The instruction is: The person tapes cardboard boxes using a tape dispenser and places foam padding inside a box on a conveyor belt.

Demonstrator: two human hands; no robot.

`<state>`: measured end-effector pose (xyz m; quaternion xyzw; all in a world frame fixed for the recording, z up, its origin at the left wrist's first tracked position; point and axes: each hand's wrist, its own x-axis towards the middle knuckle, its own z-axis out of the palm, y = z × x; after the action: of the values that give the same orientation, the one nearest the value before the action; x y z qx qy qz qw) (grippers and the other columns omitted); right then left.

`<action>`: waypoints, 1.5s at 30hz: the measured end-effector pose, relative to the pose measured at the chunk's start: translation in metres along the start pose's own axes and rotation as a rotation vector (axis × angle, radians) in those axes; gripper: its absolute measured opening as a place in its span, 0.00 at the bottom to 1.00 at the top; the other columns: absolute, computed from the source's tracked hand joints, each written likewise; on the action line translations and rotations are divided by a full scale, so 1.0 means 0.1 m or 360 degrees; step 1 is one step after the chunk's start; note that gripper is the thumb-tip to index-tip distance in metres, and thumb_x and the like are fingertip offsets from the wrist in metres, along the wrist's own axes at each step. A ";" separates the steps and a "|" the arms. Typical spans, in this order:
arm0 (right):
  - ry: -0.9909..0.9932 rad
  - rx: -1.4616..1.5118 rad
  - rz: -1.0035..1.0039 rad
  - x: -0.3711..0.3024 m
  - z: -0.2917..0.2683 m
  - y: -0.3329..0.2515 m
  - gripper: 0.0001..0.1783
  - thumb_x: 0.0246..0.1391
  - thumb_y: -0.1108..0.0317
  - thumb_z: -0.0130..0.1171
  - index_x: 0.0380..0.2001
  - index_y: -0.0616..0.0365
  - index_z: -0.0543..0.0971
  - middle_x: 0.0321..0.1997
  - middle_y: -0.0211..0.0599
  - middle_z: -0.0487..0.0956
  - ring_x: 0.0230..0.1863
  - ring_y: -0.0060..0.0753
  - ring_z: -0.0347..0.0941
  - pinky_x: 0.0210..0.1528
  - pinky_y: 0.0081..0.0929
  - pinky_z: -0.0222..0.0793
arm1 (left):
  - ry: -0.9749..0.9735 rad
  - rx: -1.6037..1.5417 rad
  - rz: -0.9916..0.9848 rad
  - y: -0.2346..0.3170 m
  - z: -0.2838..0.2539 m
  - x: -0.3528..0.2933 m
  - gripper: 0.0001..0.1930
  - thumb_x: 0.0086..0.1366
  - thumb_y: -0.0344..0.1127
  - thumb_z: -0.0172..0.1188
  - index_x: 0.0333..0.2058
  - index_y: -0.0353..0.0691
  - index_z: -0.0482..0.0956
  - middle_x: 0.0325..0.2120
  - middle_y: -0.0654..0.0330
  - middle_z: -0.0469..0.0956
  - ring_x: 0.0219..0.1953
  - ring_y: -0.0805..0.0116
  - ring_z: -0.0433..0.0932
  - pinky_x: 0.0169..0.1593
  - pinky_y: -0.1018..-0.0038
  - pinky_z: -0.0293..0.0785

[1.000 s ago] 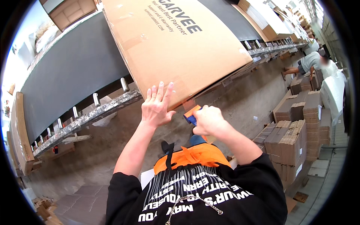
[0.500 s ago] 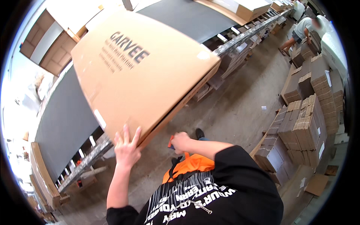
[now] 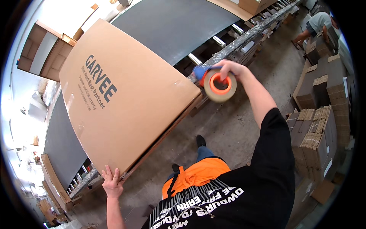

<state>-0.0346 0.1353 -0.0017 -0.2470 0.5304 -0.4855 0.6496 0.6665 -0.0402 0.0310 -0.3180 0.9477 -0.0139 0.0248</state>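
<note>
A large flat cardboard box with dark print lies slantwise on the conveyor, and its near long edge shows a dark gap. My left hand rests on the box's near left corner, fingers spread over the top. My right hand grips a tape dispenser just off the box's right corner. The dispenser is blurred; its roll of tan tape sits on an orange hub, with red and blue parts at its front.
The conveyor has a dark belt, metal rollers and a side rail. Stacks of folded cartons stand to the right. A person bends over cartons at the far right. Long cardboard pieces lean at the left.
My right hand has swung up and forward from my waist to the box's right corner, bringing the tape dispenser into full view. In the picture, the box and my left hand sit lower and further left.
</note>
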 end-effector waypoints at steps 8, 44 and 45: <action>-0.0079 0.0363 -0.0202 -0.96 1.33 1.47 0.43 0.28 0.77 0.66 0.58 0.66 0.74 0.58 0.41 0.77 0.56 0.29 0.73 0.64 0.28 0.63 | -0.0138 0.0139 0.0033 0.15 -0.26 -0.01 0.50 0.37 0.36 0.76 0.64 0.55 0.66 0.65 0.39 0.59 0.61 0.30 0.64 0.61 0.46 0.68; 0.1314 -0.0138 -0.0370 0.86 7.69 2.74 0.38 0.33 0.57 0.65 0.53 0.61 0.77 0.45 0.52 0.78 0.41 0.55 0.79 0.46 0.41 0.73 | -0.0321 0.0436 0.2796 -0.67 -0.36 0.73 0.10 0.56 0.46 0.59 0.34 0.56 0.86 0.51 0.78 0.78 0.71 0.59 0.53 0.75 0.53 0.41; 0.1347 -0.0150 -0.0274 1.00 7.63 2.59 0.35 0.34 0.57 0.65 0.51 0.60 0.78 0.45 0.53 0.78 0.39 0.56 0.79 0.45 0.44 0.74 | -0.0326 0.0435 0.2822 -0.72 -0.32 0.71 0.10 0.56 0.46 0.59 0.34 0.56 0.86 0.51 0.78 0.78 0.71 0.59 0.53 0.75 0.53 0.41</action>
<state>0.7657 0.0030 -0.0224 -0.0990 0.7490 -0.5716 0.3202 0.6515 -0.1395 0.0631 0.5352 0.8283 -0.0738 0.1483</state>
